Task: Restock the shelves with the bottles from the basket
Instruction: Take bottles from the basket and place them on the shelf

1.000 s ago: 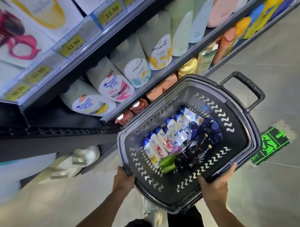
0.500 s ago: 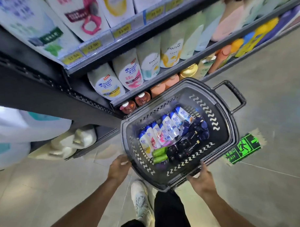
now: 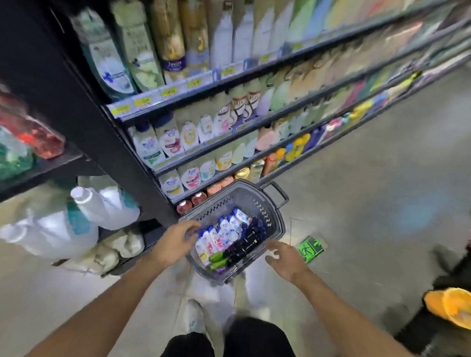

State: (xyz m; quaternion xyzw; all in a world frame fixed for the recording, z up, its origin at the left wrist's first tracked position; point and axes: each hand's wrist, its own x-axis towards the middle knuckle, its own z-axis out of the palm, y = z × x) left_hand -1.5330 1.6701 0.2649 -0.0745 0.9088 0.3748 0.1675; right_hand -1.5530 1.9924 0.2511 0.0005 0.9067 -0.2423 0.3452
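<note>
While our left hand [image 3: 173, 243] reaches over the basket [image 3: 274, 222] rim and our right hand [image 3: 286, 257] hovers spread and empty, we should pinch one white shampoo bottle [image 3: 228, 229] by its neck. Blur hides whether the left fingers hold anything.

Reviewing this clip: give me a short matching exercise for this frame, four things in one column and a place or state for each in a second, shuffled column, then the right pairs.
Things:
1. white bottles
2. green bottles
3. left hand
4. green exit sign

Places or states:
A. flat on the floor, right of the basket
B. at the basket's near end, beside the dark bottles
C. at the basket's left rim
D. in a row along the basket's shelf side

Pairs: 1-D, 2-B, 3-C, 4-A
</note>
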